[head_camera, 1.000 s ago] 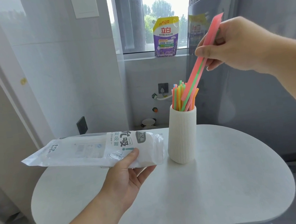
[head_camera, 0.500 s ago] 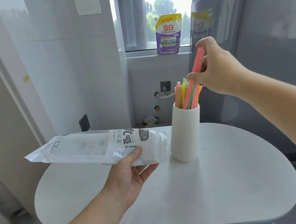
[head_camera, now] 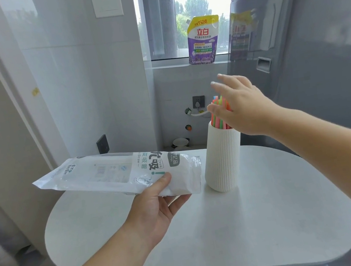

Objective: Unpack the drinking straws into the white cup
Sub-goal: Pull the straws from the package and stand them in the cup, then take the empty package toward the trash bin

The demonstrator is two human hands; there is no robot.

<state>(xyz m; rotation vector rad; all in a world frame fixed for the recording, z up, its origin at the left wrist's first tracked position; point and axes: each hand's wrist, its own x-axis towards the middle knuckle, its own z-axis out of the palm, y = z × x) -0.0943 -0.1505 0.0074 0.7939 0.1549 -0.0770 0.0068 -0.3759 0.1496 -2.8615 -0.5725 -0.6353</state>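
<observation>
A tall ribbed white cup (head_camera: 222, 160) stands on the round white table (head_camera: 263, 222), with several coloured straws (head_camera: 218, 115) sticking out of its top. My right hand (head_camera: 241, 107) hovers over the straws with fingers spread and straight, its palm against their tops. My left hand (head_camera: 156, 206) grips the right end of the straw package (head_camera: 112, 174), a long white plastic bag with printed text, held level above the table's left side. The bag looks flat; I cannot tell whether anything is inside.
A grey appliance (head_camera: 317, 54) rises right behind the cup. A purple detergent pouch (head_camera: 203, 41) stands on the window sill. Tiled wall with sockets is at the back left. A small dish (head_camera: 180, 142) lies on the floor beyond the table.
My right hand lowered the pink and green straws into the cup, let them go and opened flat over the straw tops. The left hand and the bag stayed put.
</observation>
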